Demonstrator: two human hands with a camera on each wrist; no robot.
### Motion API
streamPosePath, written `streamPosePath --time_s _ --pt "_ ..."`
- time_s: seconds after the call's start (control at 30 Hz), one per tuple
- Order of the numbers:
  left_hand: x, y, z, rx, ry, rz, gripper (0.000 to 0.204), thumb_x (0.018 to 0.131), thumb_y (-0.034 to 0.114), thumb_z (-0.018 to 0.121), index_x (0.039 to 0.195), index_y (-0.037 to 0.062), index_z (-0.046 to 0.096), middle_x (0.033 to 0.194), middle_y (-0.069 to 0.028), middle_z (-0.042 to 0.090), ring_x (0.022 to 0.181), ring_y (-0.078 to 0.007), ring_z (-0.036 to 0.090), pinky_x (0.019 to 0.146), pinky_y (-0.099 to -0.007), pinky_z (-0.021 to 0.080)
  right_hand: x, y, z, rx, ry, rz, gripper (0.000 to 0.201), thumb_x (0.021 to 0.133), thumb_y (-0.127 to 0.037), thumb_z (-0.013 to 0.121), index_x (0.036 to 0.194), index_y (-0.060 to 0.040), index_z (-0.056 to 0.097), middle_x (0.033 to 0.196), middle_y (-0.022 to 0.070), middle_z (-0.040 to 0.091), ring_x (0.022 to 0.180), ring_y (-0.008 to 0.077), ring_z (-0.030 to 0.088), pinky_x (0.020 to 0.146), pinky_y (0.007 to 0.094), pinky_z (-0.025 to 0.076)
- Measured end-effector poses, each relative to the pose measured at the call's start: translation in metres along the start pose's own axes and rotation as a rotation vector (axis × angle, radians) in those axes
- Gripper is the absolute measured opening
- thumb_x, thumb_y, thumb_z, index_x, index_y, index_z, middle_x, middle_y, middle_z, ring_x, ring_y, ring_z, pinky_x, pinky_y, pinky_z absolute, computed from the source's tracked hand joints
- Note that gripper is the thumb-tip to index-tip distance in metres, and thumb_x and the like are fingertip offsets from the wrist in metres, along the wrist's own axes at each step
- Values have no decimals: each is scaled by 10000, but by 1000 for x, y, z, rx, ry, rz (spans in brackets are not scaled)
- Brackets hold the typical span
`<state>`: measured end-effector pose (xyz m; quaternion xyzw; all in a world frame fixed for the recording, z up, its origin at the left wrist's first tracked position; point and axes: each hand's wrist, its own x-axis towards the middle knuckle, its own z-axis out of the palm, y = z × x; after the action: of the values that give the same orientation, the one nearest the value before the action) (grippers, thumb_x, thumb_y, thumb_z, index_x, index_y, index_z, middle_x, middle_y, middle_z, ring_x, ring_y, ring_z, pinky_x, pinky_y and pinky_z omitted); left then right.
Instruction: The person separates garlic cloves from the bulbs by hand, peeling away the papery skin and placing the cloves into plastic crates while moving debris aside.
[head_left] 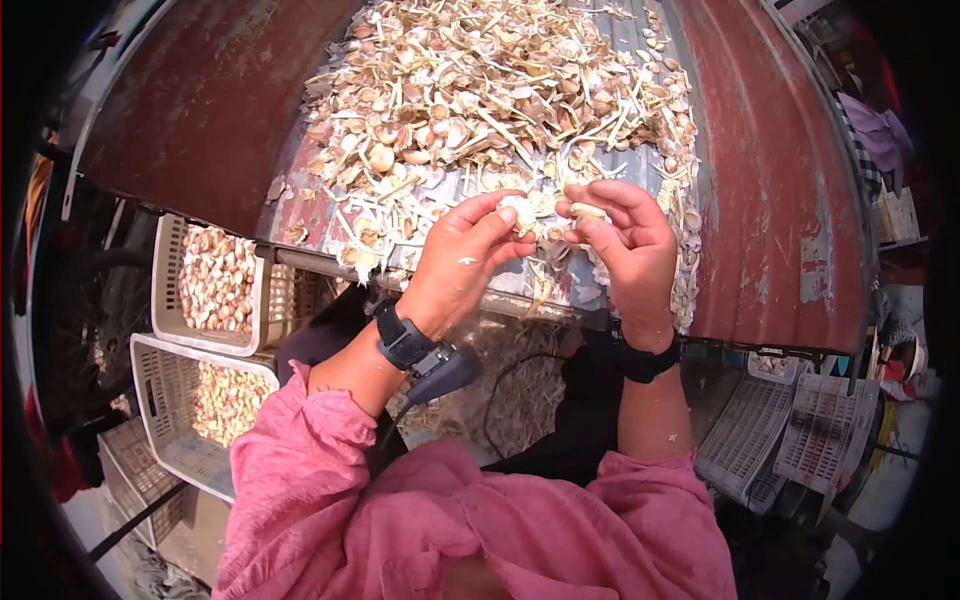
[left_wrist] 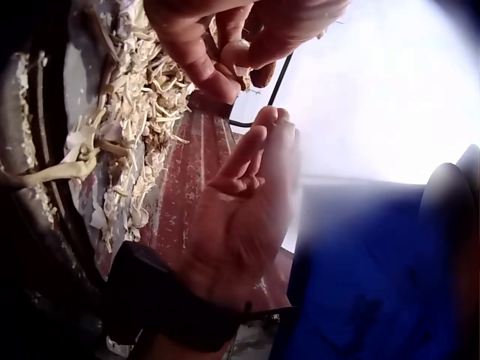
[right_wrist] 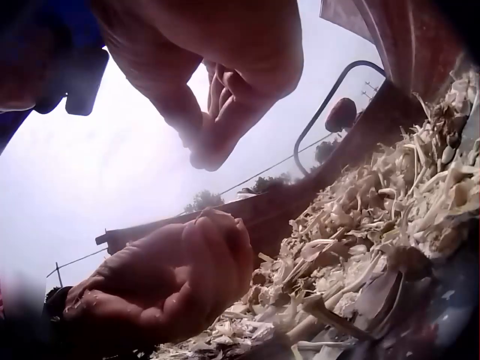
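Observation:
In the head view, my left hand [head_left: 460, 250] pinches a piece of garlic [head_left: 520, 212] with papery white skin between thumb and fingers. My right hand [head_left: 632, 245], just beside it, holds a pale garlic clove [head_left: 587, 211] between thumb and curled fingers. Both hands are over the near edge of a heap of garlic skins and stalks [head_left: 460, 90]. The left wrist view shows the left hand's whitish garlic piece [left_wrist: 236, 56] close up, with a brown bit by the fingertips. In the right wrist view, the right hand's fingertips [right_wrist: 206, 154] meet, and its clove is hidden.
The heap lies on a corrugated metal sheet [head_left: 770, 200] with worn red paint. At left stand a crate [head_left: 165, 290] of unpeeled cloves and another crate [head_left: 150, 400] of paler cloves. Plastic crates [head_left: 745, 435] lie at right. A dark cable hangs below the sheet's edge.

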<state>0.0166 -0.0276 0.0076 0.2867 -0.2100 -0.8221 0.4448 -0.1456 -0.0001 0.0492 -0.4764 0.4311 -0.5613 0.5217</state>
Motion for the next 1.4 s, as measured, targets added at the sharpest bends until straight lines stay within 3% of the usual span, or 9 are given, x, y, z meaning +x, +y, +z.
streamPosePath --time_s 0.3,0.37,0.47,0.53,0.6,0.73,1.07,1.2,1.4 --pt "9 -17 -18 95 -63 136 260 844 102 521 1070 -4 451 940 -89 550 831 -160 567 734 -258 493 4 -12 63 -244 82 -428 200 710 92 576 884 -5 559 962 133 596 785 138 603 636 222 500" --pt "3 -12 -9 -169 84 3 302 817 103 568 1065 11 424 913 -95 518 841 -199 563 743 -270 492 -4 -31 121 -395 -333 -506 279 685 -16 638 954 -11 562 999 135 565 891 203 570 691 257 471" --pt "12 -10 -11 -114 112 22 301 819 87 563 1066 10 410 915 -88 521 855 -202 562 749 -279 491 -6 -33 139 -298 -543 -449 250 727 -33 618 976 -20 589 956 76 566 782 150 551 641 205 427" --pt "-1 3 -12 -162 -174 186 263 828 87 551 1050 16 428 925 -81 532 848 -184 566 747 -278 494 12 -23 98 -622 -137 -283 188 774 -55 582 958 -27 609 860 48 546 707 97 508 591 194 403" --pt "5 -2 -17 -199 -42 79 234 833 91 546 1033 28 443 925 -68 536 819 -156 572 729 -263 499 32 -3 47 -750 85 -127 197 807 -91 552 988 -35 604 779 45 556 625 92 502 547 210 424" --pt "-2 1 -12 -54 -76 37 232 821 86 564 1018 19 460 896 -59 548 774 -130 575 694 -234 500 29 15 17 -119 -202 397 226 825 -115 557 1024 -10 582 765 30 586 598 57 530 513 170 450" --pt "3 -14 -3 52 41 385 144 811 47 569 932 35 492 823 -40 559 750 -110 559 713 -236 481 7 32 10 393 -67 292 211 857 -90 496 1045 0 461 814 51 551 642 102 538 575 228 482" --pt "10 -10 -8 -475 -93 -19 126 845 114 528 938 37 493 842 -65 542 767 -135 533 661 -228 480 10 20 -11 570 94 250 242 862 -100 484 1078 5 451 867 74 558 695 123 552 622 250 497" --pt "4 -8 -7 -139 -93 -127 217 857 166 502 1023 27 495 811 -63 522 638 -75 451 451 -169 348 5 16 -18 483 -120 488 254 853 -92 495 1081 15 465 825 53 550 691 122 553 530 188 452"
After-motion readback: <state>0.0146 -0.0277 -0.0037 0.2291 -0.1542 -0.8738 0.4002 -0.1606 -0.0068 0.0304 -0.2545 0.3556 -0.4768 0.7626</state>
